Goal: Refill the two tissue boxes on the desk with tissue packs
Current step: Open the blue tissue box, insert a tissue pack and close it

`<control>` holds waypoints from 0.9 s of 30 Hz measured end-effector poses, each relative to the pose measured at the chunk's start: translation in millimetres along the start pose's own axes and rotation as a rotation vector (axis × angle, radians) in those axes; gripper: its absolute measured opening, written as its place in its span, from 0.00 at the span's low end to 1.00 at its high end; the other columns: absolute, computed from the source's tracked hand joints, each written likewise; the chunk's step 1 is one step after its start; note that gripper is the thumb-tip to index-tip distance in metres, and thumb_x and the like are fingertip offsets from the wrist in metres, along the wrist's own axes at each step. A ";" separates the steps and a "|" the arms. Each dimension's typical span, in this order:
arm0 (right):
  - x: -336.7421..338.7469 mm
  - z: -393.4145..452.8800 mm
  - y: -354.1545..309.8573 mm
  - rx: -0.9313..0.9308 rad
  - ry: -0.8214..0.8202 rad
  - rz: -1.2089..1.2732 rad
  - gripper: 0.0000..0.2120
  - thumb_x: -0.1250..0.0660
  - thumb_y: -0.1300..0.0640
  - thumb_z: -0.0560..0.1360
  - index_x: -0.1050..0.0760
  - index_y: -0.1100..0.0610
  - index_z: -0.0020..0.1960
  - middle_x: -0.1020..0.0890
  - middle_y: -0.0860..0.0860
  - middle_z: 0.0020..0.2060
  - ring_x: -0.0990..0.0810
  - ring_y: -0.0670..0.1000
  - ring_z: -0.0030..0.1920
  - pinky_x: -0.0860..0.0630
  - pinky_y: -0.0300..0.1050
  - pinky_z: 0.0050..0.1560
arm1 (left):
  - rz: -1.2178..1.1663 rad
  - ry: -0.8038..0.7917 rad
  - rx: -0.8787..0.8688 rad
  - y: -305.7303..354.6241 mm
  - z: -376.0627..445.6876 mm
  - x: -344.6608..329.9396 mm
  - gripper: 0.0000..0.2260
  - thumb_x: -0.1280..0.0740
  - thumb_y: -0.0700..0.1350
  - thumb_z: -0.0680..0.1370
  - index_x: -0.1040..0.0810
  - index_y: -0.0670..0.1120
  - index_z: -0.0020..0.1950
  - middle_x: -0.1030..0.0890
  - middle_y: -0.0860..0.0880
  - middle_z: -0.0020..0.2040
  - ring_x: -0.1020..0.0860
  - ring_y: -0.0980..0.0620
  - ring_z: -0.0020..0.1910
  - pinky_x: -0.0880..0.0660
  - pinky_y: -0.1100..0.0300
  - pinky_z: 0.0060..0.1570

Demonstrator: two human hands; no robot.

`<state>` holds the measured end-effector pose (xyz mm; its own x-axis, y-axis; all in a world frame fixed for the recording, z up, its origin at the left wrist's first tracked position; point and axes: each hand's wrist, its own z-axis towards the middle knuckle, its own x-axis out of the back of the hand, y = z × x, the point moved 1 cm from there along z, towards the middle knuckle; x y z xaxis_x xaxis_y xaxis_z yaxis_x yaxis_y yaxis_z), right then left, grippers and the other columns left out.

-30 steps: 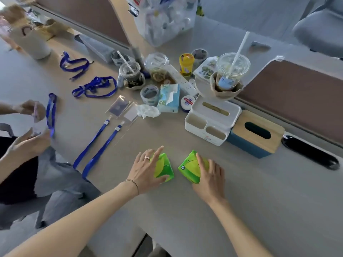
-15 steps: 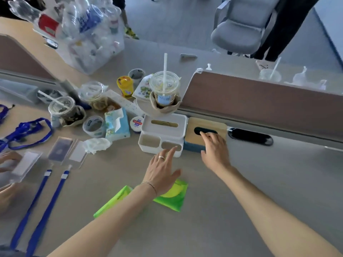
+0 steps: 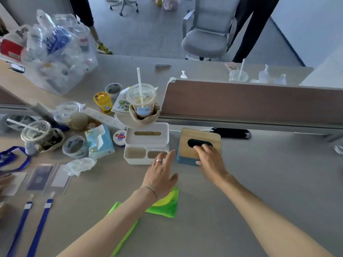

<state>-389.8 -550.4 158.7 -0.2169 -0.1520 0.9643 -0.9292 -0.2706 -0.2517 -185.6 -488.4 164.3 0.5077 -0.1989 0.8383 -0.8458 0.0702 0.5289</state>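
Note:
Two tissue boxes stand side by side at the desk's middle. The white box [image 3: 146,139] has a slotted lid and two front compartments. The blue box with a wooden lid [image 3: 199,138] sits to its right. My right hand [image 3: 209,160] rests on that wooden lid, fingertips at the edge of its dark oval slot. My left hand [image 3: 160,173] hovers with fingers spread just in front of the white box, holding nothing. Two green tissue packs lie on the desk under my left forearm: one [image 3: 167,203] near the wrist, the other [image 3: 122,236] mostly hidden by the arm.
Drink cups [image 3: 142,101], a yellow bottle [image 3: 103,102], a tape roll [image 3: 75,146] and a blue tissue pack [image 3: 99,141] crowd the desk left of the boxes. Blue lanyards [image 3: 37,225] and badge sleeves lie at the left. A brown divider [image 3: 250,101] runs behind.
Both hands left the green packs and reached forward to the boxes. My right hand settled on the wooden lid; the view swung right and closer.

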 end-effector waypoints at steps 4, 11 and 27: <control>20.8 -62.9 13.6 -0.029 -0.029 -0.004 0.28 0.27 0.62 0.72 0.29 0.55 0.70 0.23 0.53 0.55 0.25 0.56 0.56 0.26 0.48 0.55 | -0.025 -0.026 -0.070 30.9 -11.1 -11.2 0.41 0.31 0.50 0.75 0.53 0.57 0.79 0.40 0.49 0.75 0.33 0.45 0.71 0.27 0.52 0.63; 26.2 -155.4 60.8 -0.052 -0.181 -0.043 0.28 0.29 0.59 0.74 0.32 0.53 0.72 0.25 0.50 0.59 0.26 0.54 0.60 0.31 0.44 0.57 | -0.150 -0.173 -0.006 86.0 -36.1 -60.1 0.56 0.24 0.50 0.68 0.65 0.60 0.79 0.48 0.46 0.81 0.33 0.43 0.74 0.29 0.52 0.67; 13.5 -184.3 151.6 0.079 -0.341 0.037 0.27 0.36 0.38 0.73 0.28 0.50 0.67 0.23 0.49 0.57 0.26 0.53 0.59 0.33 0.47 0.59 | -0.155 -0.330 0.082 152.0 -26.2 -141.2 0.68 0.20 0.59 0.59 0.73 0.61 0.76 0.48 0.53 0.82 0.43 0.52 0.79 0.37 0.57 0.73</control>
<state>-588.7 -418.2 148.8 -0.1256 -0.4683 0.8746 -0.8937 -0.3294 -0.3047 -381.5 -424.1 129.8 0.5616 -0.5068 0.6541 -0.7802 -0.0610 0.6226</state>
